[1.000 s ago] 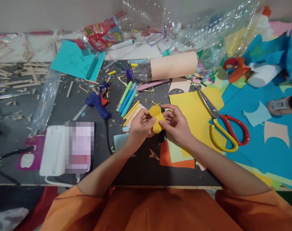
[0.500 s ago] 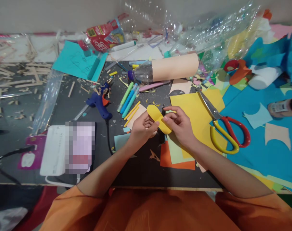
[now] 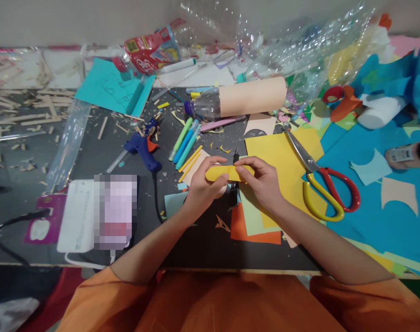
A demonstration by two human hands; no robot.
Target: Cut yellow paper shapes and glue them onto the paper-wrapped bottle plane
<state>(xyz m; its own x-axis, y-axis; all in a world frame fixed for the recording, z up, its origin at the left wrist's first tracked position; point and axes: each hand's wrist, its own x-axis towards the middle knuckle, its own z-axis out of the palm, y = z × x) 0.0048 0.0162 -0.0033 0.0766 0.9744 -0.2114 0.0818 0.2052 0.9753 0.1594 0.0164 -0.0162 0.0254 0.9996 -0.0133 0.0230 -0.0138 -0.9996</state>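
A yellow paper cutout (image 3: 217, 173) is held level in front of me, with rounded ends and a narrower middle. My left hand (image 3: 207, 180) pinches its left part, thumb on top. On the right part, the thumb and fingers of my right hand (image 3: 260, 177) close on the paper. Beneath the hands lies a black slim tool (image 3: 234, 196), partly hidden. Beside my right hand is a yellow paper sheet (image 3: 286, 161), with scissors (image 3: 312, 166) with red and yellow handles resting on it.
A blue glue gun (image 3: 142, 150) and several markers (image 3: 185, 143) lie to the left. Behind stands a row with a paper-wrapped bottle (image 3: 251, 97) and a red-labelled bottle (image 3: 151, 50). A phone (image 3: 116, 212) and a white power bank (image 3: 76, 216) sit front left. Blue paper (image 3: 351, 235) covers the right.
The yellow paper cutout has turned from a slanted position to a level one and now shows as a narrower strip. Both hands still hold it.
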